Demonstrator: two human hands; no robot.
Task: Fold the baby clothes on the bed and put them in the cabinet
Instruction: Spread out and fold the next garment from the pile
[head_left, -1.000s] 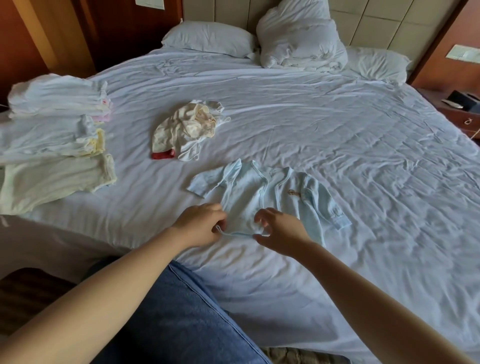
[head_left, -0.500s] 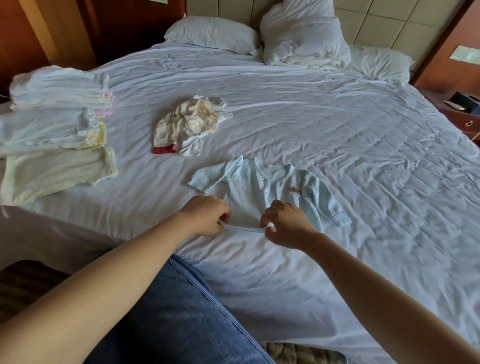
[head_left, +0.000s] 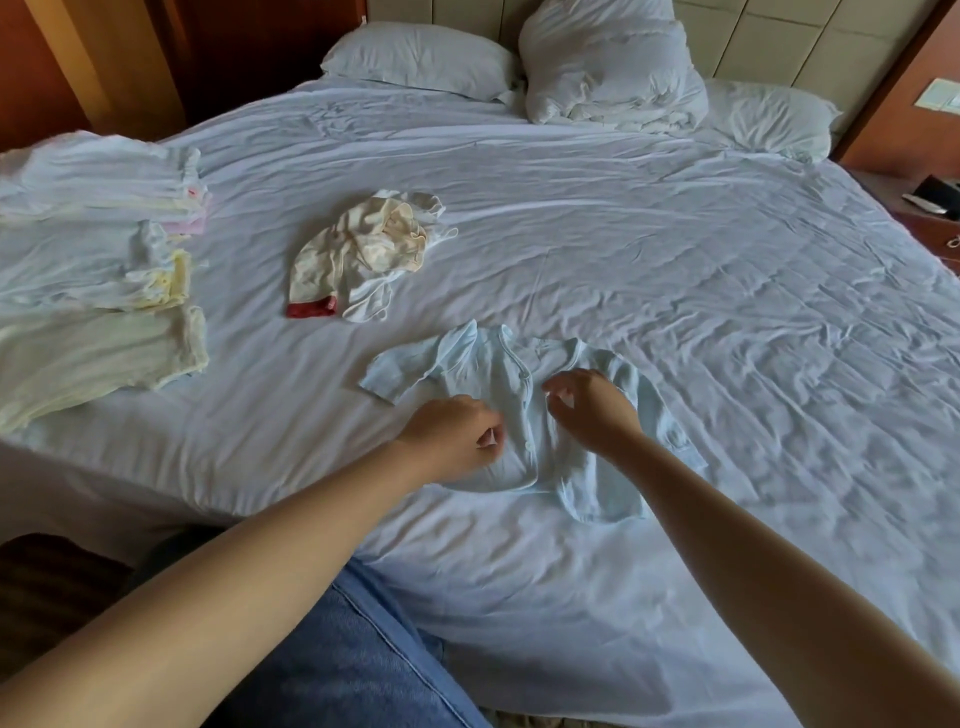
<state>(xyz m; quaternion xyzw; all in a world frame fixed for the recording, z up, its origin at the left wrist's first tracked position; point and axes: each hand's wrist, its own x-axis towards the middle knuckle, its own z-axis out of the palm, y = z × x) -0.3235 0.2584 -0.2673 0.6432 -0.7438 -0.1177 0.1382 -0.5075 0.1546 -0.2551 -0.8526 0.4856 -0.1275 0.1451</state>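
Three stacks of folded baby clothes (head_left: 88, 270) lie at the left edge of the frame on the bed (head_left: 675, 270); all three are cut off by the frame border, so the item count cannot be read. Right of them, in the centre-left, a crumpled cream garment (head_left: 363, 249) with a red cuff waits unfolded.

The light blue garment (head_left: 488, 374) lies face up at centre frame, near the front edge of the bed, with one sleeve spread to the left. The left hand (head_left: 457, 436) rests on its left front panel, fingers curled. The right hand (head_left: 592, 410) sits over the right chest, fingertips bent down. Whether either hand pinches cloth cannot be told. The hands are apart, one on each side of the button placket.

Handling: the fabric is judged thin, light and limp. It holds no shape and wrinkles easily. Take hold at seams, hem or sleeve ends, and smooth it flat before each fold.

The right sleeve is partly hidden under the right forearm. No cabinet can be identified. A nightstand (head_left: 930, 208) is cut off at the right edge.
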